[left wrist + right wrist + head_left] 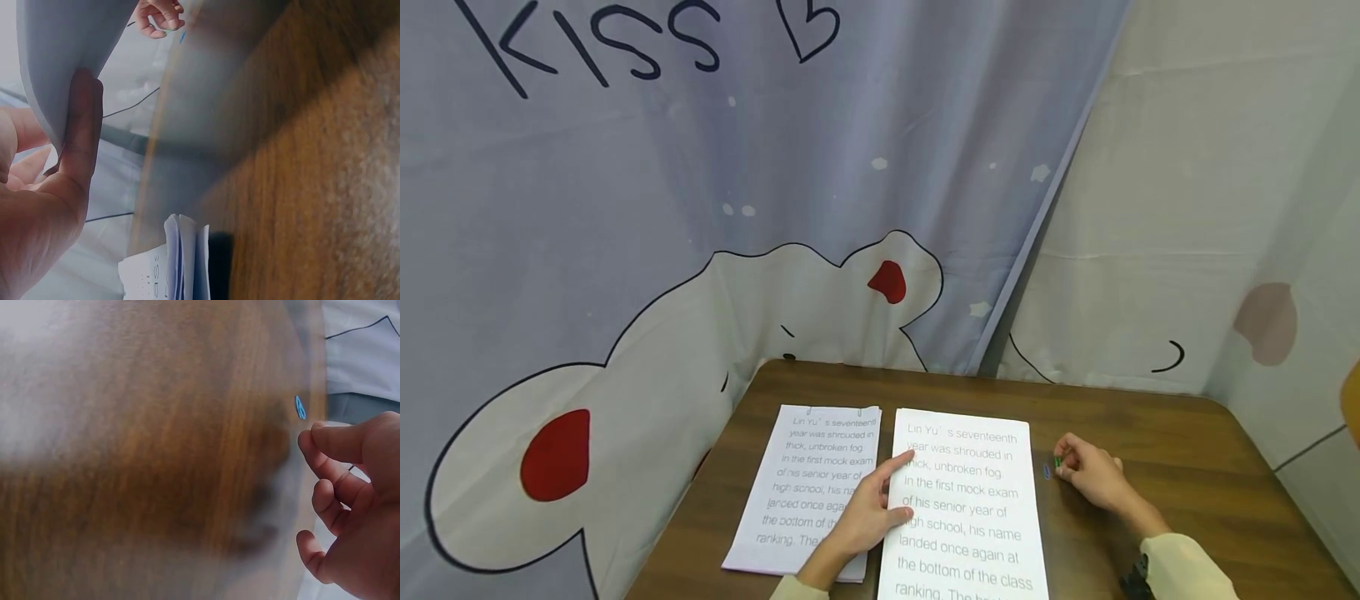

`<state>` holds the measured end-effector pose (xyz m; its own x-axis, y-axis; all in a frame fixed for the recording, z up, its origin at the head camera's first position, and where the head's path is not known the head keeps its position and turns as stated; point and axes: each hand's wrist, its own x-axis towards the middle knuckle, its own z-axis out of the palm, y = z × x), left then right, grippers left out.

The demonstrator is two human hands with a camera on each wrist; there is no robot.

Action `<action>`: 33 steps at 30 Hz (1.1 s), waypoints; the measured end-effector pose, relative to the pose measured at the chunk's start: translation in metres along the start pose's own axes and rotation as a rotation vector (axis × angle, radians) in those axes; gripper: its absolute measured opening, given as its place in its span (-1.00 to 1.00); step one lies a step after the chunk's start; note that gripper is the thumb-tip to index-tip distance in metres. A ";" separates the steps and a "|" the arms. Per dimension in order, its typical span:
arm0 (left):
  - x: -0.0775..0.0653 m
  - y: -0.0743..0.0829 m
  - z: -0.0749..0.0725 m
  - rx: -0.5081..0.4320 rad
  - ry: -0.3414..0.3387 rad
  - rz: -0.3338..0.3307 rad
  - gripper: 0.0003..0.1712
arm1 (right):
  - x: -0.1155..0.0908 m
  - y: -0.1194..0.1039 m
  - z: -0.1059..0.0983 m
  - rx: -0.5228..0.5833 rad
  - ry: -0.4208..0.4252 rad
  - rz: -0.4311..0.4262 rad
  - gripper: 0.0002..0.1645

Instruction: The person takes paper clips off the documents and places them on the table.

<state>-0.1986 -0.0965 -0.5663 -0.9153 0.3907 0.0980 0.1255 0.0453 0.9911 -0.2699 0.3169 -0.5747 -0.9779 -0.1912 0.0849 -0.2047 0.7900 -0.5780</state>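
In the head view my left hand (pixel 859 518) grips the left edge of a printed stack of paper (pixel 962 517). The thumb lies on top and the other fingers go beneath. In the left wrist view the held paper (pixel 69 44) bends upward, raised off the table on that side. To the right of the sheets my right hand (pixel 1096 477) pinches a small green paper clip (pixel 1057 462) between thumb and index finger, close over the table. Beside those fingertips a blue paper clip (pixel 300 407) lies flat on the wood.
A second printed stack (pixel 805 475) lies to the left, two clips along its top edge, partly covered by my left hand and forearm. The brown wooden table (pixel 1195 450) meets a printed curtain (pixel 820 317) at its back edge.
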 end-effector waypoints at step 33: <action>0.007 0.000 0.001 0.149 0.054 -0.046 -0.11 | -0.010 0.006 0.020 -0.043 0.085 0.012 -0.79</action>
<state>-0.2045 -0.0932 -0.5657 -0.9401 0.3353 0.0616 0.1349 0.1997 0.9705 -0.2601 0.3120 -0.5950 -0.9800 -0.1332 0.1482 -0.1932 0.8167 -0.5437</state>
